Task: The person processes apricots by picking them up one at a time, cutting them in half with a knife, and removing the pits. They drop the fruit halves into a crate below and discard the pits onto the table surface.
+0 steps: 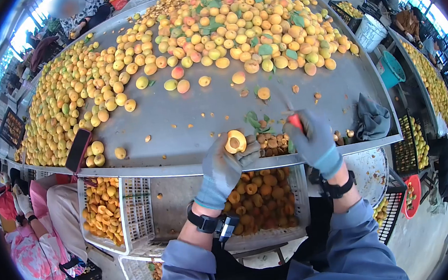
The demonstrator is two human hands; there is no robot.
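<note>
My left hand (224, 160), in a grey-blue work glove, is closed around a cut apricot (235, 141) whose open face shows orange flesh and a brown pit. To the right, my gloved right hand (312, 138) grips a red-handled knife (295, 121); its blade is thin and blurred, pointing away over the table. Between the hands, a pile of brown pits (273, 145) lies along the table's near edge, with green leaves (254, 120) beside it. Below my left hand, a white crate holds pitted apricot halves (261, 198).
The metal table (180, 123) has a raised rim and bears a large heap of whole apricots (235, 29). A phone (79, 149) leans at the near left rim; a grey cloth (373, 118) lies at right. Another crate of halves (102, 209) stands lower left, near a seated person (39, 252).
</note>
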